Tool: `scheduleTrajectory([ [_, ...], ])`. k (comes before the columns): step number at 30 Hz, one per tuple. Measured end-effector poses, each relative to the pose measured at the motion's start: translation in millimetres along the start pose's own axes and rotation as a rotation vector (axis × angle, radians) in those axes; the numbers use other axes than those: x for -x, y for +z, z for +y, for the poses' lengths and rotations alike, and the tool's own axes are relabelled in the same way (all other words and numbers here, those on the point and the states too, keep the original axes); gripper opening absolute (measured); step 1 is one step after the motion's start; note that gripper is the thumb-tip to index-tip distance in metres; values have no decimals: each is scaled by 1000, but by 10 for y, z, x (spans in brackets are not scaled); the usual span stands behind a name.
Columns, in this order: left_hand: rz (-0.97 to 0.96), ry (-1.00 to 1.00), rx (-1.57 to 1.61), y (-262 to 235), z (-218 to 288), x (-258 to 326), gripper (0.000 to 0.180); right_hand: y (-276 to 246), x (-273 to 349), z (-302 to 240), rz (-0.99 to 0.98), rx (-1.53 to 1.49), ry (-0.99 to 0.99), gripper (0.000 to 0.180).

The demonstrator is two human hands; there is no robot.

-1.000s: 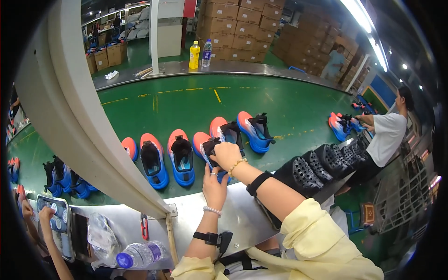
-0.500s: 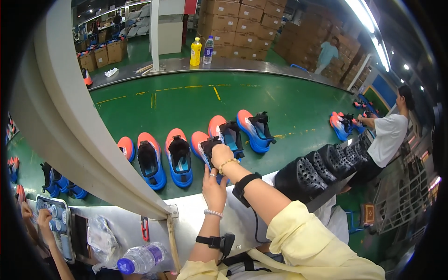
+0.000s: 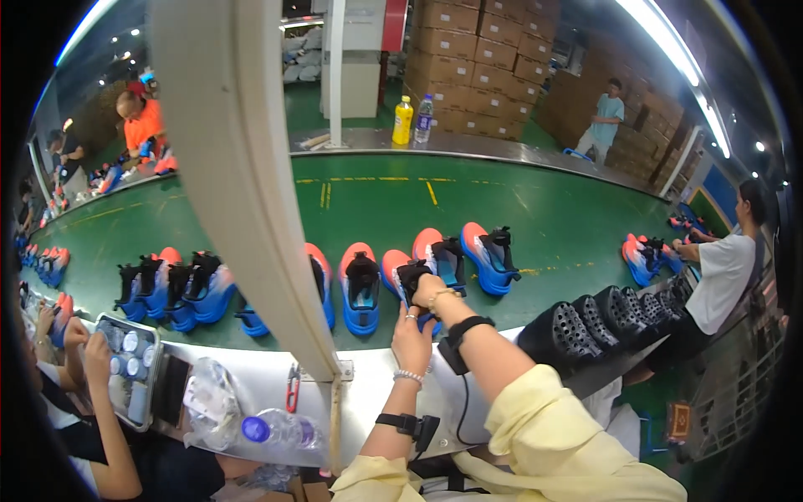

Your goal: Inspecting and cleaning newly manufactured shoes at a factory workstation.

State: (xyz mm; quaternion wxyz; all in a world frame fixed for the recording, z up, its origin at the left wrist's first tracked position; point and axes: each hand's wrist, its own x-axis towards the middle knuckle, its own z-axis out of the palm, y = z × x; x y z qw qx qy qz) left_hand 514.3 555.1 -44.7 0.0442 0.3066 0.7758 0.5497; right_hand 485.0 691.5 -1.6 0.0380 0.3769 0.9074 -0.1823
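Note:
At the near edge of the green belt [image 3: 368,209], both hands are on a coral-and-blue sneaker [image 3: 392,263] with a black collar. My right hand [image 3: 432,293] is closed over its black tongue area, knuckles up. Below it, my left hand [image 3: 410,339] grips the shoe's near side by the heel, its fingertips partly hidden. Just beyond stand two more such sneakers, one close behind [image 3: 427,239] and one to the right [image 3: 492,259]. To the left is a sneaker [image 3: 361,293] with its opening toward me.
A pale post [image 3: 251,192] rises at left, hiding part of the shoe row. Black clogs [image 3: 559,330] line the right edge. Red-handled snips [image 3: 293,389], a clear bottle [image 3: 284,429] and a tray [image 3: 153,376] lie on the metal ledge. Co-workers sit left and right.
The view has swung left, so the scene sits further right and more people show at left. Both hands stay on the same sneaker.

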Motion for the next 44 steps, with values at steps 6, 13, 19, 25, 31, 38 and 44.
scheduleTrajectory([
  [6, 103, 106, -136, -514, -247, 172, 46, 141, 952, -426, 573, -524, -255, 34],
  [13, -1155, 239, 126, -2924, 1505, 1212, 30, 310, 893, 372, 429, -522, -379, 36],
  [19, 396, 281, 4, -4062, 1394, 400, 22, 398, 784, 195, 441, -739, -421, 35],
  [25, -233, 568, -545, -3370, -327, -1554, 33, 585, 750, 18, 387, -933, -611, 28],
  [31, -630, 110, -1329, -2632, -625, -1649, 61, 348, 1612, 402, 83, -1057, -431, 26],
  [38, -551, 249, -1555, -2828, -1091, -1796, 38, 57, 2364, 316, -102, -1291, -349, 32],
  [44, -418, 2, -214, -3119, -1038, -1941, 52, -676, 2956, 815, -70, -985, -601, 33],
])
